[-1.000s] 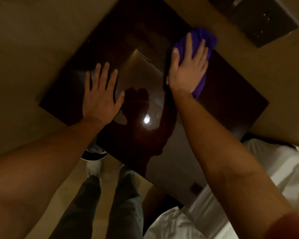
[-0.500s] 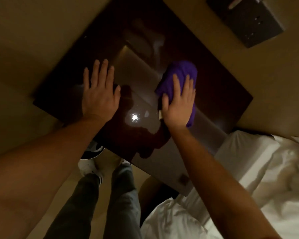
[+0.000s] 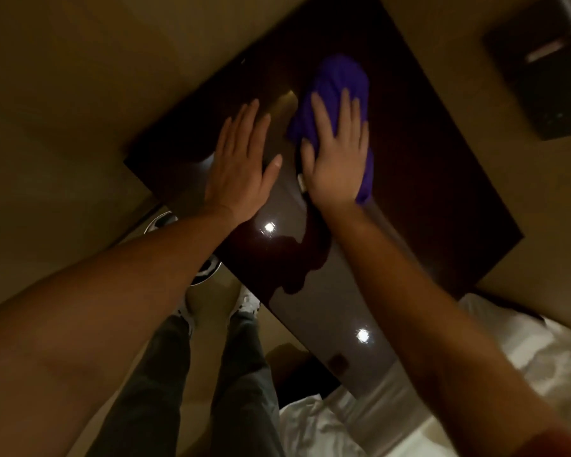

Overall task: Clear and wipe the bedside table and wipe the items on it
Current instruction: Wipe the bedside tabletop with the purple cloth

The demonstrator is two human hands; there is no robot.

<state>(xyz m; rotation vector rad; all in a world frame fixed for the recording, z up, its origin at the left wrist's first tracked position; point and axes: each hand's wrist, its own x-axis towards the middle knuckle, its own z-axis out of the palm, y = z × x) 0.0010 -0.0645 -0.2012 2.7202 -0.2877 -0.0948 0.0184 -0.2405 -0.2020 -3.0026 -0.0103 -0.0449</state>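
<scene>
The right hand (image 3: 338,159) lies flat with straight fingers on the purple cloth (image 3: 335,90), in the upper middle of the frame. The left hand (image 3: 241,169) rests flat and open on the dark shiny tabletop (image 3: 426,192), just beside the cloth.

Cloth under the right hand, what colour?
Purple cloth, plain, pressed flat by the right hand; head view shows it.
</scene>
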